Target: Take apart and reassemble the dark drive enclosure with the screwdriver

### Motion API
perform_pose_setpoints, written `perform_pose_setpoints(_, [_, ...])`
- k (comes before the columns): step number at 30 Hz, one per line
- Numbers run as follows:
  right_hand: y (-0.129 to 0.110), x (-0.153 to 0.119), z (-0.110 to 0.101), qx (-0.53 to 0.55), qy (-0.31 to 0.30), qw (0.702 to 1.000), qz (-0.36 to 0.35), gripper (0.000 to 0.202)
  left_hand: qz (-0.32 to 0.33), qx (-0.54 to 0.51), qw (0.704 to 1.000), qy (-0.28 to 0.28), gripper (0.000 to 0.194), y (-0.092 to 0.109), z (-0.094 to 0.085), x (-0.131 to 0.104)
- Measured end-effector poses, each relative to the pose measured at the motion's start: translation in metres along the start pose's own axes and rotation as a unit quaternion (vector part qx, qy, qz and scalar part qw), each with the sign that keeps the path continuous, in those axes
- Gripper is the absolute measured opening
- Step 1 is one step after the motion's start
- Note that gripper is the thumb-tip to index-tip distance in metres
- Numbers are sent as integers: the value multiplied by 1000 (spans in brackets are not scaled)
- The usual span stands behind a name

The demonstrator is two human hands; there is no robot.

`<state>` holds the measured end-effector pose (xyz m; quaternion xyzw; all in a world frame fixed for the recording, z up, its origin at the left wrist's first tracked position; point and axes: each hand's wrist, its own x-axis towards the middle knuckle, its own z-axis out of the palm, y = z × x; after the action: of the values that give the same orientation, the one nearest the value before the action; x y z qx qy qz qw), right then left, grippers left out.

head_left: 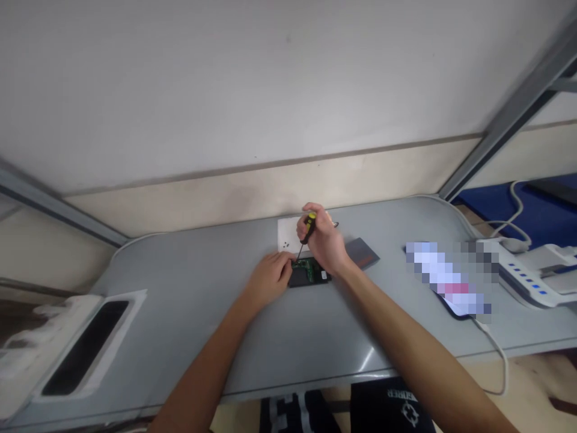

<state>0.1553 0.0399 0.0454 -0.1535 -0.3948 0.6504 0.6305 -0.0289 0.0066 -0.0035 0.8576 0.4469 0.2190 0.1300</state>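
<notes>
In my right hand [325, 239] is a screwdriver [310, 225] with a yellow and black handle, my fingers wrapped round it. Its thin shaft slants down to the upper left part of a black device [297, 277] whose green circuit board [309, 266] lies exposed. My left hand [270, 276] grips the device's left side, fingers together near the screwdriver's tip. The tip itself is too small to make out. Behind the device, a white sheet [288, 230] bears several small dark screws [285, 245]. A dark flat panel [362, 253] lies right of my right hand.
On the grey table [180, 313], a lit phone [446, 279], partly blurred out, is joined to a white cable [496, 346]. A white power strip [518, 279] stands at the right edge. A dark glossy slab [85, 349] lies at the left. A wall [288, 180] rises behind.
</notes>
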Motion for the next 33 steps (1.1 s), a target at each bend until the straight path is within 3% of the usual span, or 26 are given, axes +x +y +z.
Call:
perform_pose_setpoints(4, [-2,-1,1,-2,29,999,16,35,1,6,1000,-7,22,-2,0,-1])
perform_pose_setpoints(9, [-7,3,-7,-24,-8,999,26,21,-2,-2,1000,-4,23,0,-1,-1])
perform_pose_setpoints(12, [-7,5,-9,-2,-24,998,50,23,-3,-3,1000,-7,23,1,-1,0])
perform_pose_setpoints(18, [-2,4,-7,45,24,998,22,25,-1,-6,1000,-4,23,-1,0,1])
perform_pose_setpoints(26, [-16,6,-11,-27,-43,998,47,22,4,-1,1000,5,24,-1,0,1])
perform_pose_setpoints(33, [-3,1,2,-21,-24,999,25,32,0,-10,1000,6,23,-2,1,0])
